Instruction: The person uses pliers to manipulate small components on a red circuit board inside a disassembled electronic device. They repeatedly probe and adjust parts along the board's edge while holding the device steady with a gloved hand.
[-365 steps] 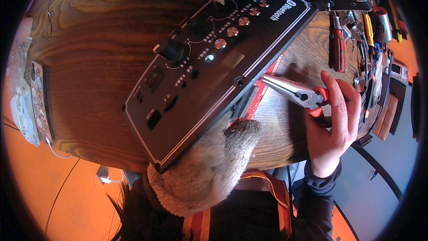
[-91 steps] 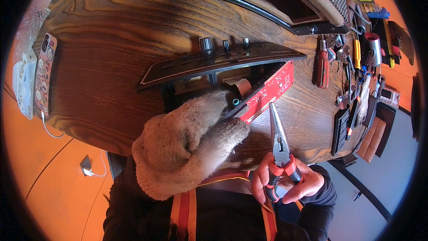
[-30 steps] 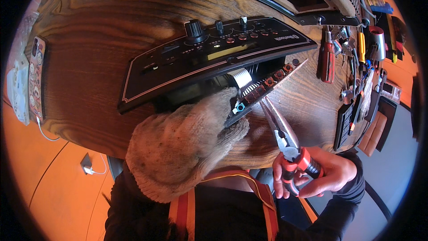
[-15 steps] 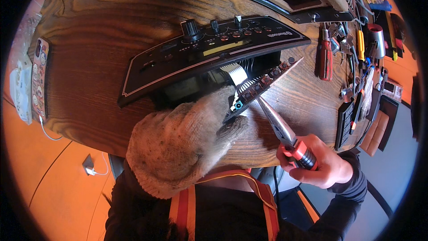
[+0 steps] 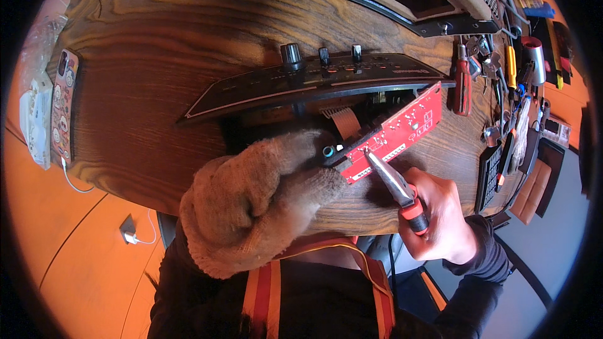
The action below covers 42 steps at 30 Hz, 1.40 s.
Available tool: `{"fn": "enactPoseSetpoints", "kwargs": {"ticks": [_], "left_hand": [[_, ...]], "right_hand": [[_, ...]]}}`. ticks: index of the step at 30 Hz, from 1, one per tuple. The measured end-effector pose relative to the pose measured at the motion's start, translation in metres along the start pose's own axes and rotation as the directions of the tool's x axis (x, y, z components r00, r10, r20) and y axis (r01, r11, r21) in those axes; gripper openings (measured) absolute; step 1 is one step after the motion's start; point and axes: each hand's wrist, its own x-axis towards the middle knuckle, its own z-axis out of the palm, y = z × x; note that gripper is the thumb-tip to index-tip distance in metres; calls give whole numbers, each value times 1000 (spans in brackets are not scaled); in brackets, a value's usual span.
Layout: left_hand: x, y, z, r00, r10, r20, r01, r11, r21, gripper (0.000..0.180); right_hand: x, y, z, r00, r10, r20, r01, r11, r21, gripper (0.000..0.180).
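Observation:
In a worn, fuzzy work glove, my left hand (image 5: 257,198) pinches the near left corner of a red circuit board (image 5: 411,127). The board stands tilted, its soldered face toward me. A flat ribbon cable (image 5: 343,123) runs from it to the back of a black control panel (image 5: 276,83) with several knobs along its top. My bare right hand (image 5: 436,220) grips long-nose pliers (image 5: 392,182) by their red-and-black handles. The pliers' tip is at the board's soldered face, near its left part; whether the jaws hold anything there is too small to tell.
A large black speaker cabinet (image 5: 465,25) lies at the far side of the wooden table (image 5: 138,56). Along the right edge are a red screwdriver (image 5: 463,81), a yellow-handled tool (image 5: 510,66) and several other tools. A phone (image 5: 63,107) with a cable lies at the left.
The board has turned so its red soldered face shows. The panel has tipped and shifted slightly right. The pliers' tip has moved from beside the board's edge onto that face.

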Motion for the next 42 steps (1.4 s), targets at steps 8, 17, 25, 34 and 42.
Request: {"fn": "enactPoseSetpoints", "kwargs": {"ticks": [8, 17, 25, 34, 42], "left_hand": [[3, 13, -6, 954, -297, 41, 294, 900, -321, 30], [-3, 12, 3, 974, -213, -80, 219, 973, 68, 35], [4, 17, -1, 981, -178, 77, 172, 982, 75, 36], [5, 11, -4, 978, -156, 135, 144, 985, 94, 37], [6, 4, -3, 980, -124, 157, 115, 991, 66, 32]], "right_hand": [[8, 18, 11, 910, -290, -295, 80, 822, -564, 38], [-10, -16, -12, 998, 21, 67, -18, 999, -46, 28], [-20, -26, -26, 862, 84, 501, -336, 833, 439, 38], [-10, -26, -27, 872, 128, 473, -298, 904, 306, 43], [-1, -31, -42, 755, 216, 619, -423, 882, 208, 44]]}}
